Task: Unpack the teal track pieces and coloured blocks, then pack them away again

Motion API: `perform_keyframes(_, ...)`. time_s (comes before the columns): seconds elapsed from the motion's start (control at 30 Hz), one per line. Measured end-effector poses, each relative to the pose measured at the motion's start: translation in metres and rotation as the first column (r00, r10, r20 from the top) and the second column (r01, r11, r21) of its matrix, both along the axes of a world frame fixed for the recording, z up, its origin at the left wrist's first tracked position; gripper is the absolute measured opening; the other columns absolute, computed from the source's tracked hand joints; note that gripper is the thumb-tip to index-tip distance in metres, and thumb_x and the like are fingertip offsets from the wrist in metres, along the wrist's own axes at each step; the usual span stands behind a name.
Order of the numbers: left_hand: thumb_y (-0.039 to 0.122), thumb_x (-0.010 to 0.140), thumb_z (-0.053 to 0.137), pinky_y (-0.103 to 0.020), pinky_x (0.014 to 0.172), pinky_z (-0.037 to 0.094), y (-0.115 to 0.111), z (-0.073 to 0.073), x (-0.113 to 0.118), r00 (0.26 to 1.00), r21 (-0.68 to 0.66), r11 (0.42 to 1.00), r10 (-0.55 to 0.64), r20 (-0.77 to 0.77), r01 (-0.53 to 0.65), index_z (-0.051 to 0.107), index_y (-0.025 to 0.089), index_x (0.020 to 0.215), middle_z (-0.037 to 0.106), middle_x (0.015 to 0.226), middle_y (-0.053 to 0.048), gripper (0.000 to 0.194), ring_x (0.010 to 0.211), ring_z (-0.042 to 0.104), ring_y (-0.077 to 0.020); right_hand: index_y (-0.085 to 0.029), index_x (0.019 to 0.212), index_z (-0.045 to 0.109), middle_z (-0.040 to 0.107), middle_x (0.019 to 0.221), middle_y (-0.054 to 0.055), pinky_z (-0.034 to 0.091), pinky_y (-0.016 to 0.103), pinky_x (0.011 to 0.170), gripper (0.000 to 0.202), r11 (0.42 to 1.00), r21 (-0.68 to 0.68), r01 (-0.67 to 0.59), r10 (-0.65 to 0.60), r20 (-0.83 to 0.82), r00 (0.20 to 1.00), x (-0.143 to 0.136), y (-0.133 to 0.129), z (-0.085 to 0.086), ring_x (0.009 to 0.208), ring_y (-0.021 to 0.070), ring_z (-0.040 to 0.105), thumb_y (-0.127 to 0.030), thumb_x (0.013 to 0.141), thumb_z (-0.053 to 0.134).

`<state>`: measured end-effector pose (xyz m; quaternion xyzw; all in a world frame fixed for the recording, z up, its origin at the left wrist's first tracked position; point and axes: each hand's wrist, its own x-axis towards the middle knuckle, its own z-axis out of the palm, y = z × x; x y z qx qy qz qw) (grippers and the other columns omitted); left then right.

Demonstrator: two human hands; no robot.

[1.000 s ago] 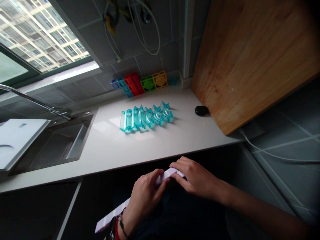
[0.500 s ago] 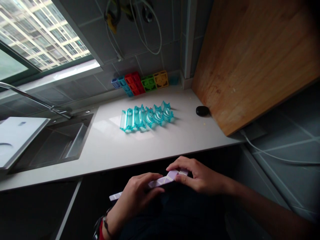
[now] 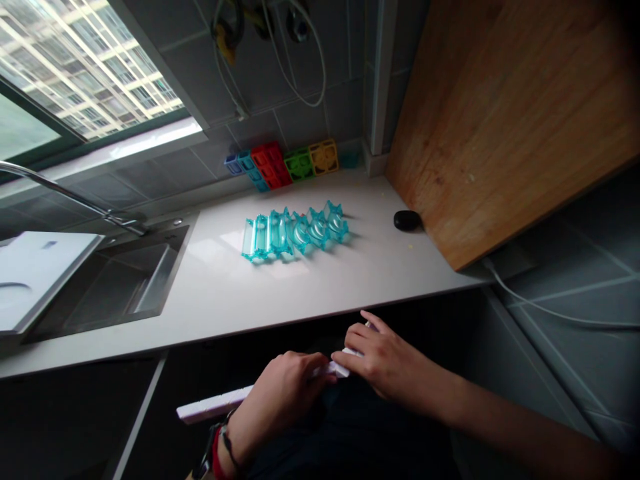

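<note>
Pale lilac segmented strip (image 3: 215, 405) held by left hand (image 3: 290, 380) and right hand (image 3: 383, 357), in front of the worktop (image 3: 215, 300).
It looks light and hard, probably smooth plastic, stiff within each segment but likely to swing at a joint, so a firm pinch either side of a bend should suit. The left hand closes around its middle, a long straight end jutting out; the right hand's curled fingers grip the other end, partly hidden. Beyond, turquoise pieces (image 3: 277, 235) sit on the worktop.
</note>
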<state>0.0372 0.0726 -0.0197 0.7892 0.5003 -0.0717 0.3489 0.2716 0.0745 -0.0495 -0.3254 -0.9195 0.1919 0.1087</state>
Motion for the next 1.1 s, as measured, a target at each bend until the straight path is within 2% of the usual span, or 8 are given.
perform_keyframes(0.17,0.038,0.092,0.071,-0.026,0.057,0.034,-0.004,-0.01,-0.001,1.0,-0.086,0.996,-0.008,-0.014,0.007,0.07,0.023,0.086,0.074,0.075,-0.001,0.016,0.063,0.066,-0.0168,-0.02,0.108,0.068,0.067,0.094,0.006,0.034,0.061,0.115,0.017,0.999,0.011,-0.047,0.046,0.062,0.997,-0.002,-0.002,0.0,0.1,0.0256,0.061,-0.016,0.097,0.055)
perform_keyframes(0.37,0.036,0.089,0.076,-0.026,0.068,0.046,-0.002,0.007,-0.005,0.999,0.108,0.994,0.017,-0.037,-0.013,0.069,0.026,0.109,0.078,0.095,-0.002,0.024,0.083,0.074,-0.0215,-0.021,0.117,0.067,0.068,0.105,0.008,0.036,0.055,0.114,0.024,0.997,-0.066,0.03,-0.033,-0.044,0.998,0.008,0.01,0.006,0.108,0.0251,0.06,-0.019,0.094,0.062)
perform_keyframes(0.53,0.031,0.095,0.068,-0.026,0.058,0.041,-0.004,0.008,-0.006,0.988,0.227,0.962,-0.147,-0.043,0.153,0.068,0.024,0.101,0.074,0.086,-0.001,0.01,0.07,0.07,-0.0184,-0.02,0.11,0.069,0.068,0.098,0.007,0.032,0.062,0.115,0.028,0.997,-0.07,0.031,-0.034,-0.043,0.999,0.005,0.006,0.009,0.101,0.0265,0.062,-0.042,0.092,0.071)
perform_keyframes(0.6,0.03,0.095,0.068,-0.026,0.056,0.039,-0.004,0.004,-0.005,0.983,0.223,0.957,-0.181,-0.038,0.185,0.067,0.023,0.097,0.073,0.084,-0.001,0.008,0.067,0.068,-0.0171,-0.018,0.103,0.07,0.067,0.095,0.007,0.03,0.063,0.117,0.022,0.999,-0.047,0.004,-0.005,-0.018,1.0,0.002,0.002,0.008,0.095,0.0247,0.062,-0.038,0.095,0.068)
perform_keyframes(0.7,0.032,0.094,0.07,-0.027,0.059,0.038,-0.002,0.002,-0.002,0.975,0.151,0.964,-0.224,0.003,0.221,0.068,0.022,0.091,0.072,0.081,0.0,0.01,0.068,0.068,-0.0173,-0.015,0.1,0.071,0.067,0.094,0.007,0.027,0.064,0.119,0.015,0.996,-0.04,-0.076,0.076,-0.004,0.997,0.0,-0.002,0.008,0.096,0.0239,0.062,-0.029,0.097,0.064)
perform_keyframes(0.8,0.037,0.093,0.072,-0.026,0.06,0.038,0.003,0.008,-0.001,0.957,0.021,0.962,-0.272,0.104,0.271,0.069,0.021,0.085,0.073,0.079,-0.001,0.018,0.07,0.069,-0.0176,-0.016,0.099,0.072,0.069,0.095,0.007,0.025,0.065,0.12,0.016,0.979,-0.109,-0.171,0.169,-0.026,0.985,0.004,-0.001,0.013,0.103,0.025,0.062,-0.03,0.097,0.065)
perform_keyframes(0.93,0.049,0.093,0.068,-0.026,0.059,0.039,0.01,0.019,0.0,0.925,-0.16,0.929,-0.291,0.243,0.334,0.074,0.018,0.092,0.074,0.079,-0.004,0.031,0.069,0.069,-0.0177,-0.019,0.092,0.073,0.07,0.095,0.006,0.026,0.06,0.121,0.024,0.933,-0.22,-0.284,0.264,-0.118,0.957,0.013,0.002,0.022,0.105,0.0231,0.061,-0.039,0.099,0.063)
perform_keyframes(1.1,0.051,0.093,0.065,-0.026,0.057,0.039,0.016,0.024,0.004,0.874,-0.242,0.871,-0.33,0.355,0.428,0.077,0.02,0.095,0.076,0.079,-0.006,0.033,0.067,0.069,-0.0175,-0.021,0.094,0.075,0.072,0.096,0.007,0.03,0.057,0.118,0.023,0.875,-0.301,-0.38,0.326,-0.214,0.921,0.013,0.0,0.022,0.105,0.0238,0.062,-0.039,0.099,0.062)
